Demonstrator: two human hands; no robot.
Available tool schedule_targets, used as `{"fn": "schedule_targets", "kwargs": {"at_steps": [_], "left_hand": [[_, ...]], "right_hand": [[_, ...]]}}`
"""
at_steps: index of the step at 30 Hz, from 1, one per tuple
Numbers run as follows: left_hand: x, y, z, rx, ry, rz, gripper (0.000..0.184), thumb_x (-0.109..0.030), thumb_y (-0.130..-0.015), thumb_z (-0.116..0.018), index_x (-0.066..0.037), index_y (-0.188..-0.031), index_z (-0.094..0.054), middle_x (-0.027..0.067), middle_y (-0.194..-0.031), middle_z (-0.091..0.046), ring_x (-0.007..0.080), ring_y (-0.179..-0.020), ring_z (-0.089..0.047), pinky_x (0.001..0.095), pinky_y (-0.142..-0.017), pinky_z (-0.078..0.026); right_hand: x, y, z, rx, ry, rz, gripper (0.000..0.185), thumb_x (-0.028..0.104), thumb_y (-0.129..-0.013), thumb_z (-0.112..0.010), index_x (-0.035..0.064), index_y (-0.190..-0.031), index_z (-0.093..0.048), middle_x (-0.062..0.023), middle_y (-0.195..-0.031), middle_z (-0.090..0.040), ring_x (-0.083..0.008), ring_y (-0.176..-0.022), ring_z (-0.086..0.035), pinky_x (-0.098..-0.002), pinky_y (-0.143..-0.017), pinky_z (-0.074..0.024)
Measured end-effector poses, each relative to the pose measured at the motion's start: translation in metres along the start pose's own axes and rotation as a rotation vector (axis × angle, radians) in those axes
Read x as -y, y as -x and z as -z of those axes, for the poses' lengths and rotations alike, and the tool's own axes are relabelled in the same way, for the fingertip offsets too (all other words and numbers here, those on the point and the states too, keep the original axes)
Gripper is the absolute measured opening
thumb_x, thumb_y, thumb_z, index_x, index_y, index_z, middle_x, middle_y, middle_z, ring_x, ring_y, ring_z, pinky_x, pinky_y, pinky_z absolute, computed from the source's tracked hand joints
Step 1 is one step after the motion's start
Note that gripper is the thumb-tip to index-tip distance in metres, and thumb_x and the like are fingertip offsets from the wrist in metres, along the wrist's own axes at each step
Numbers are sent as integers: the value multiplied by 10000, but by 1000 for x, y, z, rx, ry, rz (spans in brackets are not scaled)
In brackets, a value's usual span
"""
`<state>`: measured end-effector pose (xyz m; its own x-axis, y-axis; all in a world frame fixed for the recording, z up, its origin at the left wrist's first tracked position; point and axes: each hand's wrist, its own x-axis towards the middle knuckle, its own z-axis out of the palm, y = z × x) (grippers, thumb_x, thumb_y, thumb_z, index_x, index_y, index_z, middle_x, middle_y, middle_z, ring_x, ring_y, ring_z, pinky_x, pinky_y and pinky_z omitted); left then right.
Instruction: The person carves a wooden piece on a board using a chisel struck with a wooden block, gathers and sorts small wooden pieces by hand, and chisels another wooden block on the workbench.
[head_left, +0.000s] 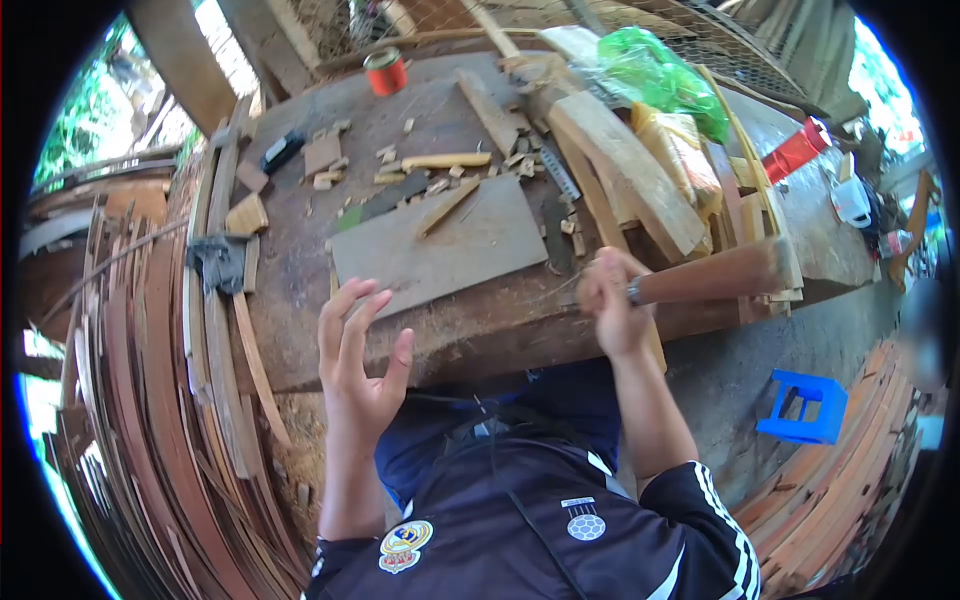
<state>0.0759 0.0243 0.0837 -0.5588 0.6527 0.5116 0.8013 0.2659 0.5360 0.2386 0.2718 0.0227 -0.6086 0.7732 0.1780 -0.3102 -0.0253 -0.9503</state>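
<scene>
My left hand (362,365) is raised in front of the bench's near edge, fingers apart, with nothing in it. Just beyond it lies a flat grey board (440,245), and a short pointed wood strip (447,208) rests on top. My right hand (615,300) is closed near the bench edge, right of the board. From it a tool with a long brown wooden part (710,274) reaches out to the right, somewhat blurred. The fingers hide the tool's other end.
A red can (384,72) stands at the back of the bench (290,340). Wood scraps lie behind the board. Thick timber (630,175) and a green plastic bag (660,75) are at the right. A blue stool (803,407) is on the floor; long planks (150,370) stand left.
</scene>
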Motion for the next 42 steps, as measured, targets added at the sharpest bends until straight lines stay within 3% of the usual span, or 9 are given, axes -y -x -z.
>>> {"fn": "schedule_targets", "kwargs": {"at_steps": [4,6,9,14,18,23,31,36,42], "left_hand": [[-41,-10,32,109,240,-383,549,-107,-875,-807,-85,-1370,-569,158,-1135,-722,324,-1016,-727,520,-932,-578],[-68,-16,40,213,354,-437,726,-118,-871,-818,-380,-1453,-472,157,-1128,-741,297,-909,-756,508,-864,-602],[-86,-25,21,95,421,-614,711,-172,-862,-814,-475,-1437,-525,142,-1179,-754,258,-871,-748,476,-844,-600],[-112,-21,11,39,481,-503,367,-446,-928,-651,-163,-1126,-777,60,-1146,-775,232,-786,-716,434,-807,-609],[-121,-19,8,-70,319,-464,516,-549,-943,-585,-98,-1044,-814,31,-1131,-781,221,-774,-719,403,-763,-620],[-96,-23,15,11,355,-513,361,-195,-879,-712,-320,-1216,-745,58,-1102,-771,209,-788,-730,386,-748,-624],[-31,9,21,395,118,-255,436,-86,-837,-778,-50,-1265,-706,93,-1034,-736,246,-874,-714,380,-783,-573],[8,44,20,448,5,-34,463,-82,-877,-745,-73,-1334,-675,93,-1035,-723,274,-899,-707,385,-787,-556],[24,59,23,417,29,118,379,-67,-913,-720,-71,-1291,-690,107,-1051,-716,292,-873,-714,391,-769,-572]], "right_hand": [[42,8,44,-253,318,-153,441,341,-1107,-545,39,-805,-655,43,-614,-498,-29,-528,-406,-215,-498,-297],[54,9,71,-200,596,-144,468,379,-1091,-566,16,-831,-708,36,-577,-466,-52,-490,-390,-253,-472,-274],[57,10,82,-189,1064,-98,557,441,-1084,-556,-50,-924,-767,-16,-578,-547,-108,-546,-519,-322,-508,-367],[35,24,90,-151,1529,-304,386,310,-980,-630,-63,-965,-727,-309,-875,-693,-531,-951,-643,-538,-805,-514],[16,34,93,-87,1449,-370,360,293,-941,-675,-50,-1034,-732,-311,-906,-704,-500,-960,-676,-535,-819,-522],[8,39,81,-60,1419,-303,339,224,-904,-737,-49,-1102,-703,-278,-882,-718,-461,-914,-711,-507,-791,-534],[-1,36,86,25,1406,-276,371,215,-840,-811,-61,-1055,-688,-238,-913,-717,-401,-916,-713,-476,-805,-536],[7,35,88,-97,1337,-6,240,62,-824,-725,9,-1058,-732,-176,-1088,-685,-358,-930,-707,-444,-810,-542],[44,11,66,-208,1239,289,176,2,-822,-692,-14,-995,-721,-172,-994,-689,-382,-892,-690,-430,-788,-538]]}}
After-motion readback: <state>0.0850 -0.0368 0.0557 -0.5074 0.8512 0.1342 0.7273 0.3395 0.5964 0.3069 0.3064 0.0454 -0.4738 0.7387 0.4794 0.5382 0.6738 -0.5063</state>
